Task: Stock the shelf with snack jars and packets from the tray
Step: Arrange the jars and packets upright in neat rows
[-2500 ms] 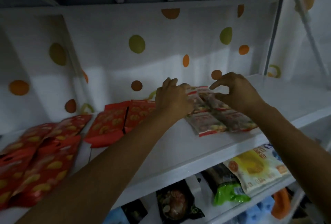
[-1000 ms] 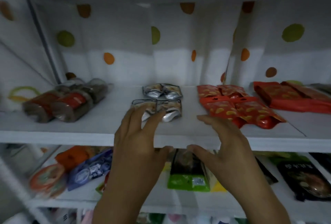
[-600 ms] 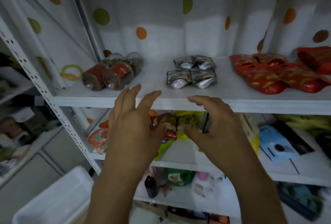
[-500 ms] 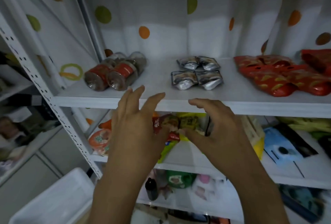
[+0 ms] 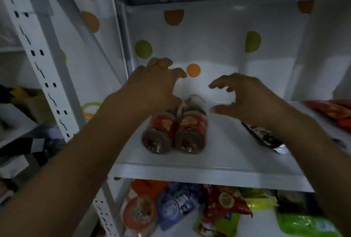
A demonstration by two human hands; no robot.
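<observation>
Two clear snack jars with red labels lie on their sides on the white shelf (image 5: 218, 164): the left jar (image 5: 160, 134) and the right jar (image 5: 191, 132), bottoms toward me. Further jars lie behind them, mostly hidden. My left hand (image 5: 152, 85) hovers just above and behind the left jar, fingers curled and apart, holding nothing. My right hand (image 5: 245, 96) is spread open to the right of the right jar, not touching it. A silver packet (image 5: 264, 138) lies under my right forearm.
Red packets (image 5: 332, 109) lie at the shelf's right edge. The perforated white upright (image 5: 47, 77) stands at the left. The shelf below holds an orange-lidded tub (image 5: 138, 212), a blue packet (image 5: 178, 202), a red packet (image 5: 226, 202) and a green packet (image 5: 303, 223).
The view has swung left and closer to the jars. Both hands have risen from below the shelf edge to either side of the jars, still empty.
</observation>
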